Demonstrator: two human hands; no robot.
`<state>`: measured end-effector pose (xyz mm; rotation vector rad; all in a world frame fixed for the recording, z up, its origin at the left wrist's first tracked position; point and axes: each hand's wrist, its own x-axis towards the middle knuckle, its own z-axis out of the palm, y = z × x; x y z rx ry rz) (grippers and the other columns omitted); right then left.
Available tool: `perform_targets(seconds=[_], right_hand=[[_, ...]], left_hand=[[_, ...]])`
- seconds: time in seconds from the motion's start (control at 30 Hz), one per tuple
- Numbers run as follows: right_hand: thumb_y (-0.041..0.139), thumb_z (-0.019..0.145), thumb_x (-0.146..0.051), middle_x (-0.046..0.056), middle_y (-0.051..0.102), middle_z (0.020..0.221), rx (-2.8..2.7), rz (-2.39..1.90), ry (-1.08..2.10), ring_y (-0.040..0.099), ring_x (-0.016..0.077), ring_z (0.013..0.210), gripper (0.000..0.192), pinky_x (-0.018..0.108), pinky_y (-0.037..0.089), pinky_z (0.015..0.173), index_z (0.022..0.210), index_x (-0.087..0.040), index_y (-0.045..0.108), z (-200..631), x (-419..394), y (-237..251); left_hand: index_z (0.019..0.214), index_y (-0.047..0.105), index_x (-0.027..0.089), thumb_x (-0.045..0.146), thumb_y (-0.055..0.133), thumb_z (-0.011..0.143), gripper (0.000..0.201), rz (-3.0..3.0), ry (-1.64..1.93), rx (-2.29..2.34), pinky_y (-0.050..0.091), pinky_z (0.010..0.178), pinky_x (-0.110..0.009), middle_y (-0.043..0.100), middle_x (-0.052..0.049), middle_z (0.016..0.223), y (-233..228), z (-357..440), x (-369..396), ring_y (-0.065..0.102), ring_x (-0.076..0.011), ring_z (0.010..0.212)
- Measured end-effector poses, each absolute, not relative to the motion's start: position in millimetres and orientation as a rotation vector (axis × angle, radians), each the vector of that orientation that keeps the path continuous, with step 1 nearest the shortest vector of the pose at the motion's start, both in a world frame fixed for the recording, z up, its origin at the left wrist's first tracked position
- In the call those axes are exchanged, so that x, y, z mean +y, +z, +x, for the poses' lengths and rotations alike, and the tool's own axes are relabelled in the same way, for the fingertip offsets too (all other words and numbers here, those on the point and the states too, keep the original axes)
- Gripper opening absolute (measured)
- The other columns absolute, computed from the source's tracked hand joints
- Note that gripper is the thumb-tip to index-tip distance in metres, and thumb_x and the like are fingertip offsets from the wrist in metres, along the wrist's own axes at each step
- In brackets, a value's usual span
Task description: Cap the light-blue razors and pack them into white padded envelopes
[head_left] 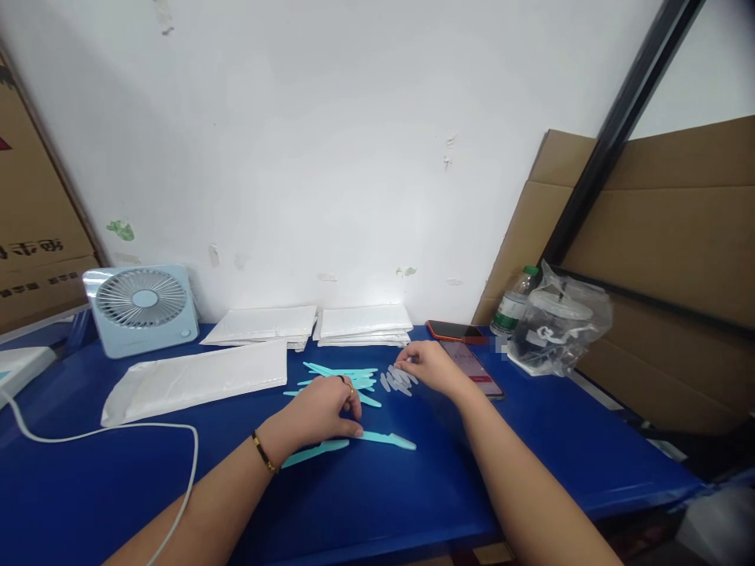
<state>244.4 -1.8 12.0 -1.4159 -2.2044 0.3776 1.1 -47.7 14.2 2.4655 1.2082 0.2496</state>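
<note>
On the blue table point(366, 503) lies a loose heap of thin light-blue plastic knives point(342, 377), and two more of them lie nearer to the person, one single knife point(386, 440) just beside the left hand. The left hand point(322, 413) rests palm down with curled fingers on these pieces; I cannot tell if it really grips one. The right hand point(428, 367) pinches with its fingertips at a small cluster of clear plastic covers point(398, 381), right of the heap. These pieces look very light, flat and rather stiff, probably smooth and a little slippery, so I judge it best to take one at the broader handle end. A phone point(475, 369) shows a screen, but its writing is too small to read; the characters on the cardboard box point(35, 236) at the left are not clear either.
</note>
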Motion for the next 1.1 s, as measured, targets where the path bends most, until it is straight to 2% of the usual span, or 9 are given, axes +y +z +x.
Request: perform_targets(seconds=[0.13, 0.27, 0.4, 0.53, 0.67, 0.73, 0.83, 0.9, 1.1], right_hand=[[0.062, 0.072, -0.041, 0.001, 0.064, 0.066, -2.386, -1.313, 0.691, 0.053, 0.0112, 0.057, 0.026, 0.02, 0.034, 0.05, 0.077, -0.017, 0.071, 243, -14, 20], [0.068, 0.065, -0.044, -0.002, 0.061, 0.06, -2.58, -1.193, 0.952, 0.05, 0.0096, 0.053, 0.029, 0.019, 0.034, 0.047, 0.074, -0.016, 0.071, 236, -21, 18], [0.063, 0.071, -0.042, 0.0, 0.062, 0.059, -2.492, -1.256, 0.846, 0.05, 0.0097, 0.051, 0.028, 0.02, 0.035, 0.049, 0.069, -0.014, 0.07, 238, -14, 12], [0.064, 0.069, -0.041, 0.002, 0.065, 0.061, -2.323, -1.427, 0.672, 0.055, 0.0125, 0.055, 0.027, 0.021, 0.037, 0.05, 0.07, -0.015, 0.071, 245, -3, 6], [0.065, 0.068, -0.043, 0.004, 0.067, 0.063, -2.177, -1.502, 0.499, 0.056, 0.0135, 0.056, 0.029, 0.022, 0.037, 0.051, 0.074, -0.016, 0.073, 245, 2, 6], [0.061, 0.072, -0.042, 0.003, 0.066, 0.063, -2.174, -1.459, 0.487, 0.055, 0.0129, 0.056, 0.028, 0.022, 0.036, 0.051, 0.074, -0.017, 0.073, 242, -2, 9], [0.058, 0.075, -0.039, 0.003, 0.067, 0.065, -2.207, -1.37, 0.597, 0.054, 0.0117, 0.056, 0.027, 0.021, 0.036, 0.05, 0.076, -0.017, 0.073, 234, -13, 15], [0.059, 0.075, -0.038, 0.002, 0.067, 0.067, -2.274, -1.289, 0.701, 0.055, 0.0117, 0.057, 0.025, 0.02, 0.036, 0.05, 0.077, -0.018, 0.073, 225, -23, 18], [0.066, 0.07, -0.04, 0.002, 0.066, 0.066, -2.248, -1.053, 1.029, 0.059, 0.0132, 0.058, 0.031, 0.02, 0.042, 0.05, 0.092, -0.019, 0.071, 193, -44, 10]], left_hand=[[0.071, 0.068, 0.023, 0.034, 0.057, 0.072, 0.014, 2.444, 0.225, 1.234, 0.036, 0.057, -0.024, 0.063, 0.0, 0.076, 8, 8, -51, 0.055, -0.0148, 0.07], [0.071, 0.066, 0.021, 0.032, 0.054, 0.074, 0.017, 2.463, 0.33, 1.376, 0.038, 0.062, -0.025, 0.064, -0.002, 0.081, 5, 4, -41, 0.056, -0.0155, 0.072], [0.074, 0.066, 0.02, 0.033, 0.052, 0.076, 0.019, 2.501, 0.401, 1.554, 0.039, 0.067, -0.027, 0.063, -0.004, 0.086, 9, -5, -31, 0.058, -0.0178, 0.077], [0.079, 0.065, 0.022, 0.039, 0.055, 0.073, 0.02, 2.46, 0.391, 1.678, 0.04, 0.068, -0.027, 0.064, -0.003, 0.09, 15, -20, -27, 0.059, -0.0193, 0.081], [0.089, 0.064, 0.024, 0.053, 0.07, 0.05, 0.048, 2.393, 0.212, 1.648, 0.039, 0.057, -0.026, 0.064, -0.001, 0.087, 27, -35, -42, 0.059, -0.0201, 0.074], [0.077, 0.066, 0.026, 0.045, 0.074, 0.045, 0.038, 2.363, -0.016, 1.573, 0.035, 0.05, -0.024, 0.065, 0.001, 0.078, 33, -38, -54, 0.058, -0.0189, 0.067], [0.065, 0.066, 0.025, 0.029, 0.07, 0.05, 0.016, 2.282, -0.236, 1.53, 0.031, 0.047, -0.024, 0.064, 0.002, 0.065, 35, -34, -66, 0.057, -0.0175, 0.06], [0.064, 0.065, 0.024, 0.025, 0.064, 0.056, 0.008, 2.312, -0.191, 1.494, 0.031, 0.048, -0.024, 0.064, 0.002, 0.064, 31, -30, -68, 0.057, -0.0164, 0.059], [0.074, 0.057, 0.022, 0.029, 0.047, 0.076, 0.013, 2.338, 0.18, 1.341, 0.036, 0.053, -0.023, 0.064, 0.001, 0.071, 22, -20, -61, 0.056, -0.014, 0.063]])
